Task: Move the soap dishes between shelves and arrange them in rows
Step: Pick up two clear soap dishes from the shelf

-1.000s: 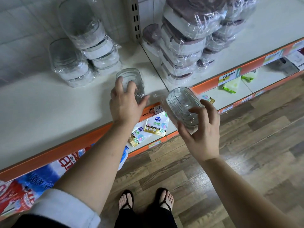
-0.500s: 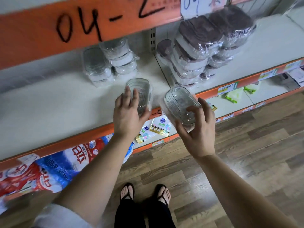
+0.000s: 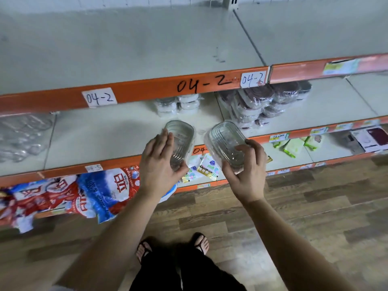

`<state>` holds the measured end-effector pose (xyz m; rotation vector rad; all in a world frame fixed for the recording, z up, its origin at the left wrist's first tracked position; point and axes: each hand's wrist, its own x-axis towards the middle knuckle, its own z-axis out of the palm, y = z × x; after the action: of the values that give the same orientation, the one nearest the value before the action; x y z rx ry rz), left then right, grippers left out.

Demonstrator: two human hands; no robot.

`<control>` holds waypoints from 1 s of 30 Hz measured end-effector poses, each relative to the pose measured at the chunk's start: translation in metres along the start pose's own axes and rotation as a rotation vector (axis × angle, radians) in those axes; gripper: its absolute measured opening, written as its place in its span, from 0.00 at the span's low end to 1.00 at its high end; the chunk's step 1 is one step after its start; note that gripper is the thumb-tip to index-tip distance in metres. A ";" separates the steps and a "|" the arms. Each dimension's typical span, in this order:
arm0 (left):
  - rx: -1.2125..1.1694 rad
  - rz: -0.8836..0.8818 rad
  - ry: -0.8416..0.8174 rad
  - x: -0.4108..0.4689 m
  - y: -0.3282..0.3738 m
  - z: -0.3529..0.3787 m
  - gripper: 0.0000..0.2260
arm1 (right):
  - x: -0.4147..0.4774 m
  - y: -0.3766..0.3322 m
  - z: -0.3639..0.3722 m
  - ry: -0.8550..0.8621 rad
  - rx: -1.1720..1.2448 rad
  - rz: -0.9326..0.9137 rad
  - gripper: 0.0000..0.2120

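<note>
The left hand [image 3: 159,164] holds the left dish [image 3: 180,139], its grip curled round one end. The right hand [image 3: 245,175] holds the right dish [image 3: 226,141] the same way, tipped a bit. Both dishes are up in the air by the front of the middle shelf [image 3: 105,139]. One dish in each hand likely saves trips. They may go in rows on the top shelf [image 3: 126,55].

Before the middle shelf [image 3: 105,139], left soap dish [image 3: 181,137] beside right soap dish [image 3: 225,141] (wrapped stacks [image 3: 252,106] behind).
</note>
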<state>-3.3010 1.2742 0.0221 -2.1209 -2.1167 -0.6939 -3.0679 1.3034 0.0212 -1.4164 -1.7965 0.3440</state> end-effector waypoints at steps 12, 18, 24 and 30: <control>-0.050 0.084 0.367 -0.035 -0.074 -0.111 0.29 | 0.007 -0.118 0.024 0.099 0.185 -0.185 0.21; 0.014 0.032 0.386 -0.050 -0.161 -0.177 0.29 | 0.025 -0.201 0.067 0.139 0.170 -0.277 0.20; 0.074 -0.160 0.158 -0.047 -0.262 -0.237 0.34 | 0.059 -0.274 0.119 -0.010 0.045 -0.337 0.23; 0.160 -0.237 0.110 -0.038 -0.316 -0.280 0.34 | 0.078 -0.330 0.161 -0.104 -0.122 -0.344 0.25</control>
<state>-3.6779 1.1559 0.1762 -1.7307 -2.2992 -0.6201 -3.4147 1.3054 0.1637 -1.1575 -2.1343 0.1312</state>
